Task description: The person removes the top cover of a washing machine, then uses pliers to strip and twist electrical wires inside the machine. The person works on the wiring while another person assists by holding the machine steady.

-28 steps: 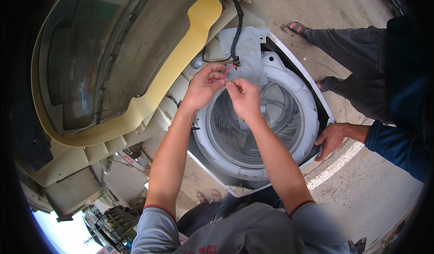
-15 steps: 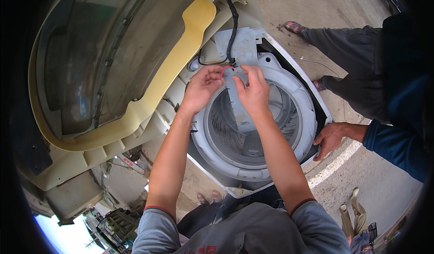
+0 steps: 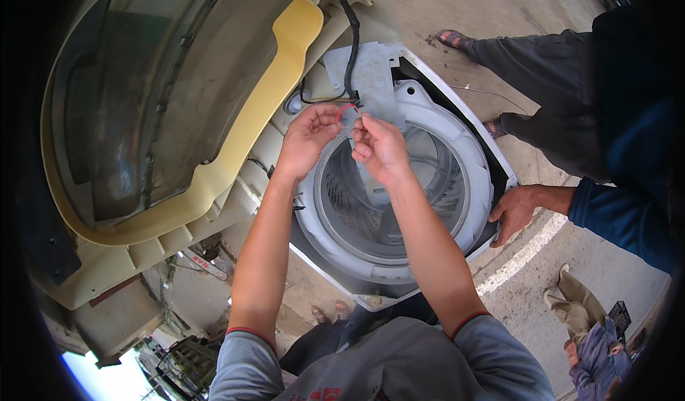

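Observation:
Above a washing machine's open tub (image 3: pixel 382 267), both my hands work at thin wires that come out of a black cable bundle (image 3: pixel 352 33). My left hand (image 3: pixel 307 143) pinches a red wire (image 3: pixel 343 110), which bends in a small loop from the cable's end to my fingertips. Close beside it, my right hand (image 3: pixel 380 148) has its fingers curled, thumb and forefinger pressed together at the end of a thin wire. The fingertips mostly hide that end. Beneath the cable lies a pale grey sheet (image 3: pixel 364 69), reaching over the tub's far edge.
The cream top cover with its dark see-through lid (image 3: pixel 235 140) stands tilted at left. Another person's hand (image 3: pixel 515 212) rests on the machine's right corner, with that person's legs (image 3: pixel 549 90) beyond. Someone else (image 3: pixel 596 330) is low at the right. Concrete floor (image 3: pixel 499 16) surrounds the machine.
My right hand has turned and curled its fingers, its pinch now lower beside the wire. The left keeps its pinch on the red wire. The whole view has shifted slightly.

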`<state>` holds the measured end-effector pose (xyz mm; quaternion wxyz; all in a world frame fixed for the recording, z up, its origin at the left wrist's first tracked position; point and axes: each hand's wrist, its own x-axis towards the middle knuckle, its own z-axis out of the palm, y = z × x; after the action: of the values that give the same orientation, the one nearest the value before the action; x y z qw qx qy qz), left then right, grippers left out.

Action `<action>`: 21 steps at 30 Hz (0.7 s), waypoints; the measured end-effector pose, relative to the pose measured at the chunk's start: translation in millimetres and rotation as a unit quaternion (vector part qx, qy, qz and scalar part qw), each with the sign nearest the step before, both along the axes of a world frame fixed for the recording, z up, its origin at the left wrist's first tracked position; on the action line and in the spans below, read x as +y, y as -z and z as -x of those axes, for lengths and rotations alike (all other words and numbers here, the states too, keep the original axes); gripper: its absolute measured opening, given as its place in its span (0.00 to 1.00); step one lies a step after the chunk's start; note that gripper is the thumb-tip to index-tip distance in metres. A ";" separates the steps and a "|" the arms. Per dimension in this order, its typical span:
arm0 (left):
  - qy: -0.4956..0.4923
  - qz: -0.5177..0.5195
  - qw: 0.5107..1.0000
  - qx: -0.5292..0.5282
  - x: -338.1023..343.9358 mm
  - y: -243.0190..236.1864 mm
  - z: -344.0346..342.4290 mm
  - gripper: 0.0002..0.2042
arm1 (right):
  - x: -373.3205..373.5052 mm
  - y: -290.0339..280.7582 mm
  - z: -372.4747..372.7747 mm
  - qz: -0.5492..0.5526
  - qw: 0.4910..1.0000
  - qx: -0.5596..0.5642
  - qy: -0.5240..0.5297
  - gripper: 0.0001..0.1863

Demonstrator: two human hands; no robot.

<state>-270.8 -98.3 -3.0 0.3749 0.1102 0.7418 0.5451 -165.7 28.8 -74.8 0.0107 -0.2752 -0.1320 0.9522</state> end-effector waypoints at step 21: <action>0.000 -0.079 0.997 0.000 -28.4 46.4 31.9 0.17 | -42.2 14.9 35.5 -0.380 0.901 -0.121 0.171 0.08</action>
<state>-302.6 -126.7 -49.4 0.3654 0.1395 0.6960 0.6021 -201.2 -13.5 -89.8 0.2612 -0.3821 -0.4352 0.7722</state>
